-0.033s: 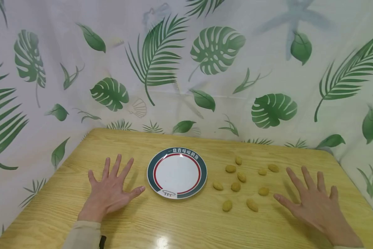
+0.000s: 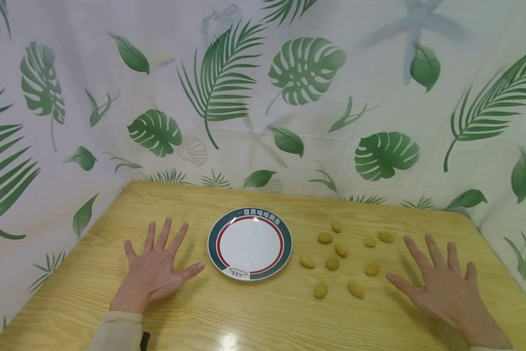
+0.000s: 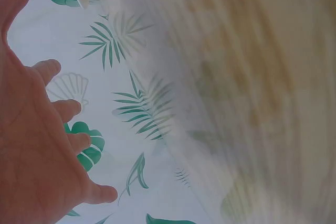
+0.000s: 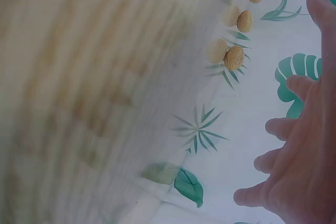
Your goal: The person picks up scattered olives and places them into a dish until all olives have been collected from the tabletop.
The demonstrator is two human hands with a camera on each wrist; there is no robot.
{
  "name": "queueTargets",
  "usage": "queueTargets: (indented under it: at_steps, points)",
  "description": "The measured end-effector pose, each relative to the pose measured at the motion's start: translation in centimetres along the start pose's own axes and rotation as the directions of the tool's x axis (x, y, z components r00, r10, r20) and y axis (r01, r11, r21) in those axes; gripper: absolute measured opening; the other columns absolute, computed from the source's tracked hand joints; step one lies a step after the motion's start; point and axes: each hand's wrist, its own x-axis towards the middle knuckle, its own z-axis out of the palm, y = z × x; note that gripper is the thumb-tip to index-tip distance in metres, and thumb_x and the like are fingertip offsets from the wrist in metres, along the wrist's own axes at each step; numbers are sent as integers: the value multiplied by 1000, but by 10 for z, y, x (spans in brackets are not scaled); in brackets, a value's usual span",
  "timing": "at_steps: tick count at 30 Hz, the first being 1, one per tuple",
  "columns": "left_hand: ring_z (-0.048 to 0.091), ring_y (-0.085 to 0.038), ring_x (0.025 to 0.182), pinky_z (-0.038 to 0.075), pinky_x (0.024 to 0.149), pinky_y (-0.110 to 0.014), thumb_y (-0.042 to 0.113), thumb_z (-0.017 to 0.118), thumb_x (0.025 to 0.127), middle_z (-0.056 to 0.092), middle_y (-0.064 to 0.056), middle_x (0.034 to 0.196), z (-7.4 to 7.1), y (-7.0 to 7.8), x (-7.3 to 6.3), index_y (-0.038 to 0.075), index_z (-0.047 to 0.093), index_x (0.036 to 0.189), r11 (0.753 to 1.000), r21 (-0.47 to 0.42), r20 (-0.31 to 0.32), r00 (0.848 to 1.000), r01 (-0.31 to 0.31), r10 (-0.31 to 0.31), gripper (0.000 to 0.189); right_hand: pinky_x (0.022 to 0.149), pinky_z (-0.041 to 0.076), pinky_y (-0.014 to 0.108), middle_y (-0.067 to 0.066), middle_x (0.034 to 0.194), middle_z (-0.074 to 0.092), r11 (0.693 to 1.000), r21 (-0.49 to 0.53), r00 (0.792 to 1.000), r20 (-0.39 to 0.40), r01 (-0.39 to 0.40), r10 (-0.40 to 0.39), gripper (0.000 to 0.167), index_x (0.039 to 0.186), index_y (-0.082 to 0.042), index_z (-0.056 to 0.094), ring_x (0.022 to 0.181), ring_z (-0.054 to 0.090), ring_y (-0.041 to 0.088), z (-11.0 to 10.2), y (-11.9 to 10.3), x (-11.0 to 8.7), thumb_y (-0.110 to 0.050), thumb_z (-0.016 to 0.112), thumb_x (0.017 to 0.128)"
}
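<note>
My left hand (image 2: 155, 273) is spread with straight fingers over the left side of the table, its thumb pointing toward a round plate (image 2: 250, 246). That plate is white in the middle, with a red ring, a dark green rim and white characters along the top. To the right of it lie several tan, nut-like oval pieces (image 2: 341, 249), scattered singly. Beyond them my right hand (image 2: 445, 285) is spread too, thumb toward the nearest pieces. Neither hand holds anything. In the right wrist view a wrinkled oval piece (image 4: 234, 57) shows beyond the blurred tabletop.
The wooden table (image 2: 228, 317) has a light grain and rounded back corners. Behind and beside it hangs a pale curtain (image 2: 245, 161) printed with green leaves, shells and starfish. A beige sleeve (image 2: 117, 331) covers the left forearm.
</note>
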Motion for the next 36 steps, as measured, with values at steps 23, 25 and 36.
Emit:
queueTargets:
  at_steps: [23,25,36]
  points:
    - [20,-53,152,24,109,-80,66,60,92,15,-20,170,6,7,16,31,16,165,944,-331,110,993,9,29,92,93,28,85,39,156,30,976,214,997,54,45,-58,85,162,-12,25,138,25,70,5,-2,5,-60,55,99]
    - [25,-52,152,26,111,-77,64,63,92,19,-21,168,7,7,19,30,17,165,926,-377,133,990,16,37,93,94,32,82,38,154,35,963,263,996,58,55,-72,82,159,-9,31,136,32,67,6,-6,5,-57,57,99]
    - [55,-39,130,44,106,-62,51,72,90,52,-20,145,13,10,39,19,31,160,874,-478,247,968,88,38,88,84,55,52,15,116,70,924,371,994,7,98,-108,59,143,-6,56,106,67,33,6,-24,2,-44,67,98]
